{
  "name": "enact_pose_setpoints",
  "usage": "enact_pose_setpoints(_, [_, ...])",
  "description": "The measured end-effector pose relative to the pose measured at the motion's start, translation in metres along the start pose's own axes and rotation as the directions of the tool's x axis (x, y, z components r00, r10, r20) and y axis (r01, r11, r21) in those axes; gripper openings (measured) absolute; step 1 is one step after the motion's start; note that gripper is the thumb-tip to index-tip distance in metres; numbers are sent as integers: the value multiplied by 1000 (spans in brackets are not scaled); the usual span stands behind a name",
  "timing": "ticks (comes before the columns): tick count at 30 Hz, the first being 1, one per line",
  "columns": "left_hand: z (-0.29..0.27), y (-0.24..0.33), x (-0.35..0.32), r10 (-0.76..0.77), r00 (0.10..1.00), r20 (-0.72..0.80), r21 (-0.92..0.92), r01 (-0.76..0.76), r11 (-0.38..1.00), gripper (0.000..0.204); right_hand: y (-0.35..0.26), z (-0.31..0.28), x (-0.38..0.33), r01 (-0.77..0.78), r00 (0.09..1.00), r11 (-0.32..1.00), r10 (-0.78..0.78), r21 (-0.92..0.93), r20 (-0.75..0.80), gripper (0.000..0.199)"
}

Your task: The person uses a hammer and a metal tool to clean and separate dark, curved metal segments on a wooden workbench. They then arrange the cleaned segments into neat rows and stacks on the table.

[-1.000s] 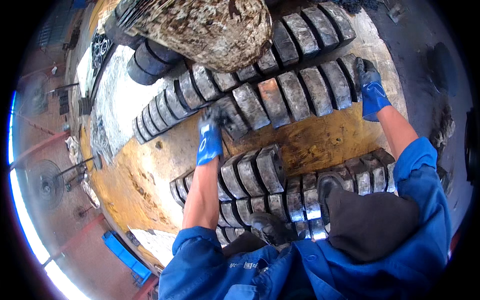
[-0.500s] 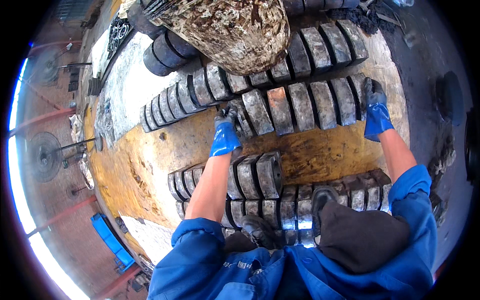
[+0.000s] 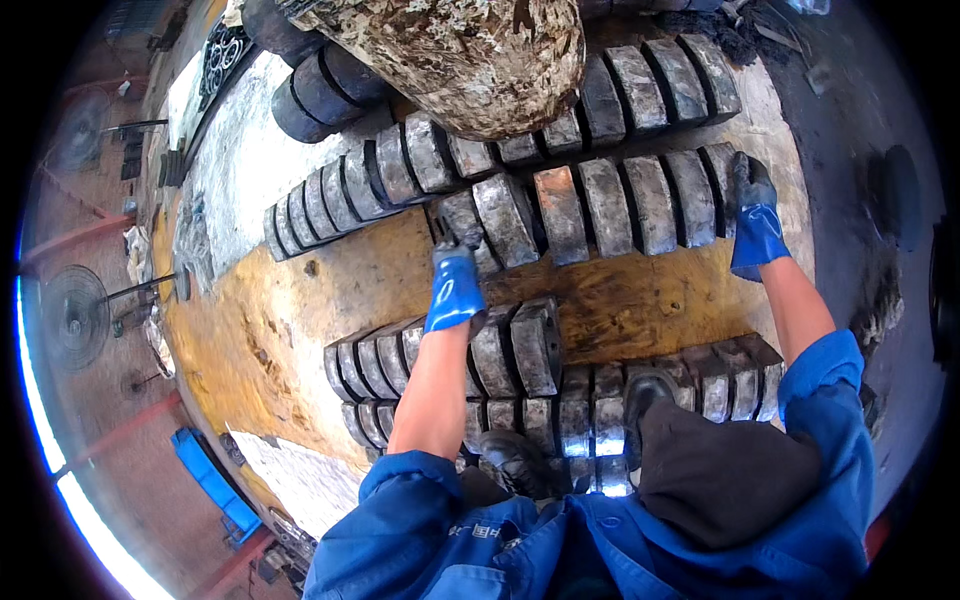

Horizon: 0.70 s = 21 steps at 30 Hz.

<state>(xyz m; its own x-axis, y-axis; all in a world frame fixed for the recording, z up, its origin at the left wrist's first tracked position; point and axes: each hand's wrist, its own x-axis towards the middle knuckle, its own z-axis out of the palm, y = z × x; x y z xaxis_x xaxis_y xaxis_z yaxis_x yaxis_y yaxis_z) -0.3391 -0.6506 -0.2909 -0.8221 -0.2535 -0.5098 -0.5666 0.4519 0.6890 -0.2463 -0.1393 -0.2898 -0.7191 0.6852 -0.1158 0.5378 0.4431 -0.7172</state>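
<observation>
A row of thick, curved metal blocks (image 3: 603,208) stands across the middle, grey and scuffed, one with an orange-brown patch (image 3: 556,192). At its left end, my left hand (image 3: 456,246), in a blue glove with dark fingers, grips the lower left edge of the end block (image 3: 462,216). The fingers lie along that block's left side and the thumb is by its front. My right hand (image 3: 752,188), gloved alike, is closed against the outer edge of the right end block (image 3: 718,180). Its fingertips are partly hidden.
Behind stands another row of blocks (image 3: 395,170), partly covered by a large, mottled brown rounded thing (image 3: 470,60). Nearer are stacked blocks (image 3: 535,350), with my boots (image 3: 515,462) among them. Yellowish, stained board (image 3: 260,310) lies beneath. At far left are a fan (image 3: 75,305) and a blue bench-like object (image 3: 215,482).
The left end block has shifted left and shows more of its face. My left hand has dropped slightly toward me. My right hand stays at the right end.
</observation>
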Motion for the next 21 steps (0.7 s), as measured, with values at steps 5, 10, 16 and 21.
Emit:
enact_pose_setpoints(5, [-71,-22,-7,29,991,127,-426,28,904,42,17,6,5,-62,998,992,58,111,38,54])
enact_pose_setpoints(10, [-69,-31,13,-82,970,227,-606,207,768,39,18,5,6,44,999,999,-45,27,7,52])
enact_pose_setpoints(16, [-34,-13,10,345,931,122,180,-363,914,46,29,3,9,30,999,999,-30,11,-23,45])
enact_pose_setpoints(21, [-12,-10,18,-97,972,212,4,98,995,50,9,5,1,-14,1000,992,11,129,24,42])
